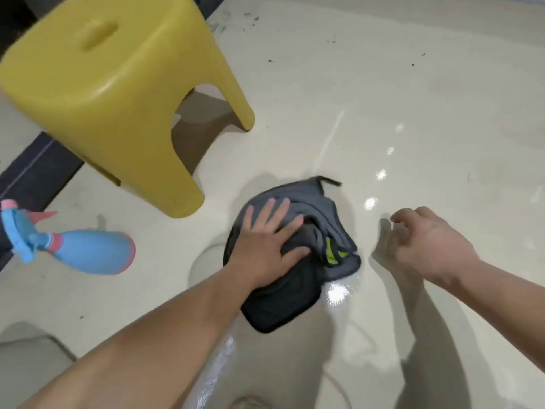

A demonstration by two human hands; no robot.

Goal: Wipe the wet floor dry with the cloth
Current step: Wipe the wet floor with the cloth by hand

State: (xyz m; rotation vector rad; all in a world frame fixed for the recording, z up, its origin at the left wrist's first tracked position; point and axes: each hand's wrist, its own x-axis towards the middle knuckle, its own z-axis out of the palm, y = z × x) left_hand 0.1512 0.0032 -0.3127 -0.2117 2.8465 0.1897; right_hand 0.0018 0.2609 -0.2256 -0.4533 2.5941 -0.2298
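Note:
A crumpled dark grey cloth (298, 293) with a bit of lime-green trim lies on the glossy cream floor (413, 119) at the centre. My left hand (267, 243) presses flat on its upper left part, fingers spread. My right hand (427, 240) hovers to the right of the cloth, loosely curled, holding nothing and apart from the cloth. Shiny wet streaks (339, 293) show on the floor just right of and below the cloth, running toward the bottom edge.
A yellow plastic stool (112, 93) stands at the upper left, one leg close to the cloth. A blue and pink spray bottle (85, 250) lies on its side at the left. A dark mat (35, 172) sits behind it. Dark specks dot the far floor.

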